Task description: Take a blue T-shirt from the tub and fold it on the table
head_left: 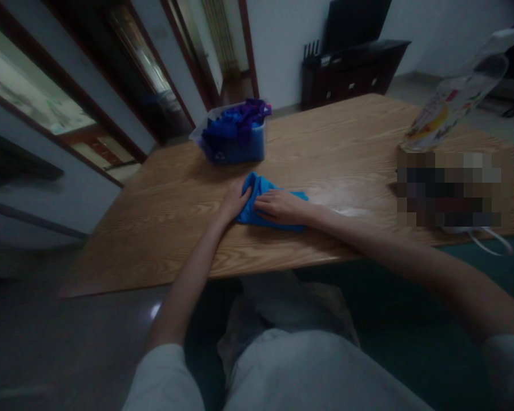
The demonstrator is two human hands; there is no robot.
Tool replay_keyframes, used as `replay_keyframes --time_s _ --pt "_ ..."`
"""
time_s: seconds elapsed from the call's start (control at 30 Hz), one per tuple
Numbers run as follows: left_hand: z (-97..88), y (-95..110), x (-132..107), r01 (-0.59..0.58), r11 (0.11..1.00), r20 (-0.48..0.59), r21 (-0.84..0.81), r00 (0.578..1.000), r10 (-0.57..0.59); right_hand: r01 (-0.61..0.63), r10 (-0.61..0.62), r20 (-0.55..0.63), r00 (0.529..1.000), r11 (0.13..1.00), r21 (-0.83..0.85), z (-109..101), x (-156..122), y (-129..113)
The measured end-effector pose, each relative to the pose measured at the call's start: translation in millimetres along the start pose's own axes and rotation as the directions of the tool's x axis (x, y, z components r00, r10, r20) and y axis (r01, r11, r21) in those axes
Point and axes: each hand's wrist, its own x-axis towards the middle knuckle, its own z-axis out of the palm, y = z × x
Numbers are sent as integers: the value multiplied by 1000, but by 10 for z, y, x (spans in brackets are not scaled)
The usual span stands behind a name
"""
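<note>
A bright blue cloth lies partly folded on the wooden table, near its front edge. At the cloth's left side, my left hand grips the edge, with the thumb on top and the other fingers mostly hidden. My right hand rests over the middle of the cloth, its fingers curled and pinching the fabric. A fold stands up between the two hands, and a flat part of the cloth sticks out to the right under my right wrist.
Behind the cloth, a clear plastic bin holds blue and purple fabric pieces. A large plastic bottle stands at the right, behind a pixelated patch with a white cord. The wooden table ends close to my body.
</note>
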Motion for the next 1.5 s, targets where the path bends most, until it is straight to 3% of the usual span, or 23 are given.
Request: replay_keyframes --time_s 0.23,0.4,0.47,0.57,0.63,0.7,0.87,1.33,1.5 --pt "0 -1 -8 -2 1000 3 -4 1000 2 -24 24 -22 999 1000 -4 -4 -17 96" --pt "10 -2 -21 19 1000 -11 8 1000 -19 -210 210 12 978 977 -22 -67 -79 360" --pt "13 -4 -21 15 1000 -14 9 1000 -14 -347 349 12 937 935 -70 -117 -123 487" --pt "13 -8 -17 21 1000 -12 14 1000 -21 -524 541 60 839 832 -180 -182 -203 674" --pt "12 -8 -14 26 1000 -10 17 1000 -26 -594 624 113 773 775 -216 -195 -248 771" --pt "12 -7 -13 26 999 -9 19 1000 -26 -630 661 139 737 747 -214 -182 -278 831" --pt "19 -2 -15 24 1000 -28 8 999 -23 -591 626 148 766 775 -222 -141 -288 845" --pt "42 -62 -12 13 1000 -15 18 1000 -13 -577 613 174 770 787 -219 -161 -268 818" --pt "-26 94 -30 8 998 -51 66 999 -5 -578 607 169 777 793 -193 -162 -272 818"
